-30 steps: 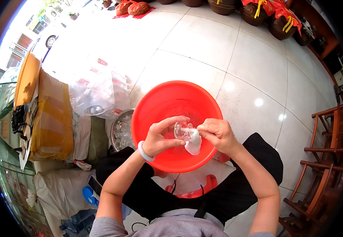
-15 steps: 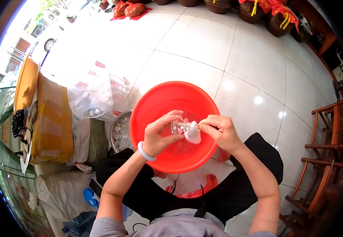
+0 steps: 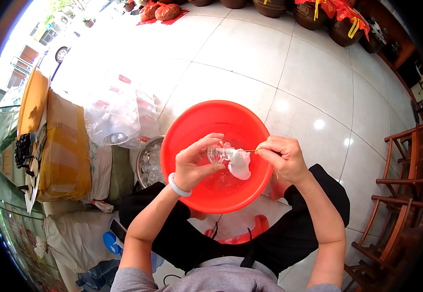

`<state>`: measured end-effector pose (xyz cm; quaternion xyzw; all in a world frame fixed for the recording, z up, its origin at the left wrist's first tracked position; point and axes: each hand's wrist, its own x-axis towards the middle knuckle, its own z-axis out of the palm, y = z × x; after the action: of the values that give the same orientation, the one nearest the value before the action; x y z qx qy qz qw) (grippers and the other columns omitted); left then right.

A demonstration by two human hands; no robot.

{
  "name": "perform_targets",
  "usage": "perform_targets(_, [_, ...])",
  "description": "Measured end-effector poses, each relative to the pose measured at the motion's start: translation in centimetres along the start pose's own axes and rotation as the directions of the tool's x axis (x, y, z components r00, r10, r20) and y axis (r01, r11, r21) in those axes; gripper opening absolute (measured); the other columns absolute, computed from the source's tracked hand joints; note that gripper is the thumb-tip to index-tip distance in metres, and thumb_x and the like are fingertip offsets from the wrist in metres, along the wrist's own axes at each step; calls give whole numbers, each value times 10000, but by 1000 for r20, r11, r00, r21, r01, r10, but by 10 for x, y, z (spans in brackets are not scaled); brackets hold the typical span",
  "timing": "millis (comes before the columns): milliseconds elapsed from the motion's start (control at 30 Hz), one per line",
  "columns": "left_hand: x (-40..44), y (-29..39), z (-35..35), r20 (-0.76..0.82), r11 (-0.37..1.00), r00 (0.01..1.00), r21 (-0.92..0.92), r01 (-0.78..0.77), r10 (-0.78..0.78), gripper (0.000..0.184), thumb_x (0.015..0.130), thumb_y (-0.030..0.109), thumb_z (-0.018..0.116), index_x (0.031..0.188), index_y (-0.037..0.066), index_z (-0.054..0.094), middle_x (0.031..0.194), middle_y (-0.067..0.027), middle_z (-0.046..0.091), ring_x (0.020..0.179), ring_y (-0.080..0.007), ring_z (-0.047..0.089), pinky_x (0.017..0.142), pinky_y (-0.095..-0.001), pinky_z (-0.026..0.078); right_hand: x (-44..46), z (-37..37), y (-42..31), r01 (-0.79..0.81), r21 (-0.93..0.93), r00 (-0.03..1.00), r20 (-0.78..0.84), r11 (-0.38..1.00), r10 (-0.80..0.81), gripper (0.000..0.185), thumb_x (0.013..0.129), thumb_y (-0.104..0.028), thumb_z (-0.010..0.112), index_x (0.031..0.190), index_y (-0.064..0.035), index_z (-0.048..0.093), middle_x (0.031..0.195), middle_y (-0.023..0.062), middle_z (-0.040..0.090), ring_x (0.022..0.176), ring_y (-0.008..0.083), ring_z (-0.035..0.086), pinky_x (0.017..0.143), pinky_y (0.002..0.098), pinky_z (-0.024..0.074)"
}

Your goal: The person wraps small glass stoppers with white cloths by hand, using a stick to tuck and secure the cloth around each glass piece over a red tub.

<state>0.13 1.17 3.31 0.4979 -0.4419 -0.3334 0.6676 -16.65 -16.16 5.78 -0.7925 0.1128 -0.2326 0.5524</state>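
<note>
Over the red basin (image 3: 192, 121), my left hand (image 3: 197, 163) holds a small clear glass vessel (image 3: 217, 154) between thumb and fingers, its mouth turned to the right. My right hand (image 3: 283, 158) pinches a thin brown stick (image 3: 250, 150), which runs left to the vessel's mouth. A white cloth-like wad (image 3: 239, 165) hangs at that mouth, around the stick's far end. Whether part of it is inside the vessel is hard to tell. Beneath the hands, some clear glassy shapes show in the basin.
Left of the basin stands a metal bowl (image 3: 151, 163) of clear glass pieces, beside plastic bags (image 3: 114, 117) and a taped carton (image 3: 64, 146). A red stool (image 3: 255, 231) is between my legs. Wooden chairs (image 3: 401, 194) stand at the right; brown jars (image 3: 311, 17) line the back.
My right hand has moved right, away from the vessel, and more of the stick shows. My left hand and the vessel have shifted slightly left. The white wad still hangs at the mouth.
</note>
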Motion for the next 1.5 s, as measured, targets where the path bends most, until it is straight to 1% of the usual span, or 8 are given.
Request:
perform_targets(367, [1, 4, -2, 31, 1000, 999, 9, -11, 11, 528, 677, -92, 700, 1165, -22, 511, 1254, -194, 464, 1071, -219, 538, 875, -333, 487, 1, 6, -6, -22, 87, 999, 41, 996, 18, 46, 769, 20, 582, 760, 30, 626, 634, 66, 567, 567, 137, 521, 521, 254, 398])
perform_targets(667, [-1, 2, 6, 119, 968, 993, 249, -16, -14, 492, 633, -51, 728, 1093, -12, 559, 1164, -172, 555, 1064, -236, 557, 889, -335, 471, 0, 16, -2, 288, -171, 957, 97, 942, -275, 49, 742, 23, 583, 764, 26, 626, 625, 96, 557, 543, 195, 530, 489, 277, 406])
perform_targets(767, [0, 5, 9, 129, 973, 992, 228, -25, -4, 489, 629, -48, 730, 1088, -10, 563, 1151, -171, 564, 1056, -239, 563, 887, -335, 473, -1, 11, 1, 97, -45, 975, 205, 994, -86, 75, 757, -26, 583, 800, 14, 630, 666, 86, 576, 592, 170, 543, 545, 264, 422])
perform_targets(867, [2, 10, 8, 118, 979, 993, 200, -35, 12, 483, 638, -51, 725, 1090, -14, 560, 1162, -178, 553, 1043, -240, 571, 877, -334, 480, -5, 18, 1, -287, 353, 945, 258, 891, 202, 98, 794, -56, 585, 829, 15, 643, 683, 30, 596, 616, 102, 525, 571, 233, 408])
perform_targets(967, [1, 10, 6, 92, 981, 995, 187, -43, 26, 474, 648, -59, 718, 1091, -18, 557, 1173, -181, 543, 1031, -241, 576, 872, -335, 486, -8, 31, 3, -538, 722, 813, 310, 435, 492, 112, 802, -62, 586, 836, 29, 641, 673, -1, 554, 586, 79, 415, 564, 223, 359])
perform_targets(1100, [-2, 6, 3, 68, 982, 998, 186, -25, 13, 468, 656, -78, 706, 1095, -17, 555, 1186, -178, 532, 1046, -242, 565, 884, -334, 483, -4, 26, -1, -499, 563, 861, 234, 658, 452, 101, 796, -56, 591, 812, 31, 641, 664, 18, 564, 587, 92, 452, 558, 232, 374])
perform_targets(1167, [-4, 6, 1, 53, 987, 999, 161, -3, -6, 473, 656, -84, 703, 1100, -17, 552, 1193, -180, 525, 1061, -239, 555, 893, -333, 478, 0, 15, -5, -114, 92, 989, 109, 989, 104, 96, 782, -31, 580, 808, 31, 648, 657, 59, 594, 587, 126, 528, 554, 246, 411])
perform_targets(1500, [-2, 6, -1, 19, 998, 1000, 56, 13, -14, 494, 661, -105, 695, 1123, -27, 536, 1224, -202, 494, 1094, -235, 528, 913, -341, 464, -1, 3, -4, -197, 214, 980, 68, 957, 187, 62, 780, 27, 573, 776, 50, 630, 667, 55, 579, 631, 110, 526, 582, 239, 405])
